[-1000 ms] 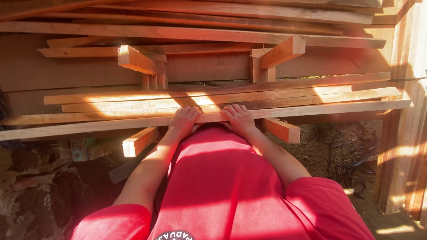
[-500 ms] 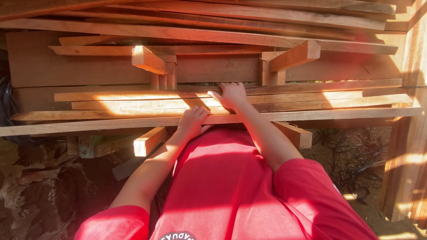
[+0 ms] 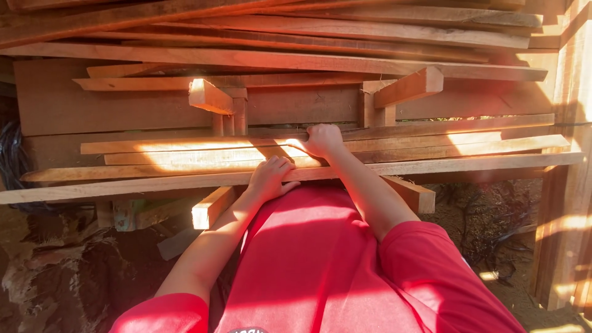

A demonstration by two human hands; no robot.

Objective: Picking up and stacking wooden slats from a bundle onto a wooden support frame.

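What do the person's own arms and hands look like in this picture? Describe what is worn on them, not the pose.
Both arms are bare from just above the elbow down. Each upper arm is covered by the short sleeve of a red T-shirt. The left hand and right hand wear no gloves. No watch, ring or wristband shows on the sides of the hands and wrists in view.

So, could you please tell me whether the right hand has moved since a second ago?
Yes. The right hand has moved forward, away from the body, off the nearest plank where the left hand rests, onto planks higher in the stack.
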